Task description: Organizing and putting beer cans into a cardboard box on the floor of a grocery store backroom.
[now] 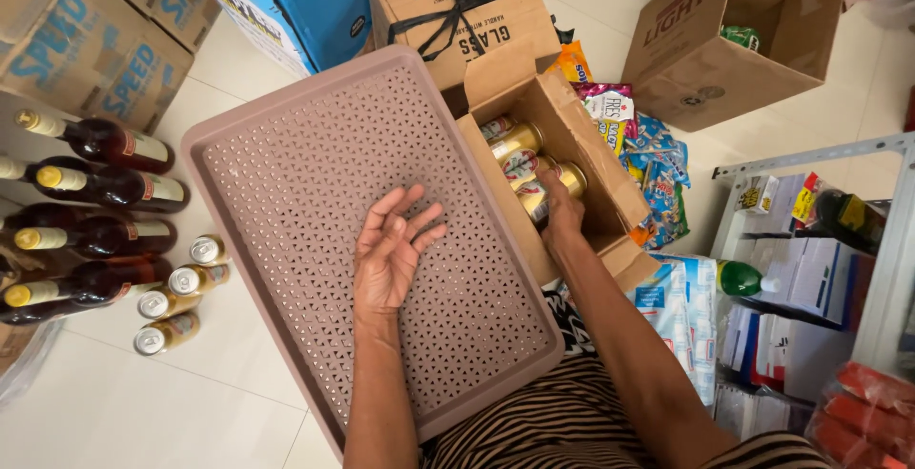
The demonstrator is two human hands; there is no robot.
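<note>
Your left hand [389, 257] rests palm up, fingers [412, 231] released, on the perforated pink tray [286, 173] across your lap, while your right hand [560, 212] grasps a gold can [536, 204] inside the open cardboard box [610, 178] beside it.

Perforated tray [315, 173] lies across the person's lap, left hand [391, 250] resting palm-up on it. Just right of the tray, an open carton [610, 193] holds cans [522, 140]; right hand [560, 212] reaches inside among them. Left of the tray, bottles [95, 193] lie on the floor [143, 402], loose cans [176, 288] beside them. Snack packets [648, 164] behind the carton; a shelf rack [858, 240] further right.
</note>
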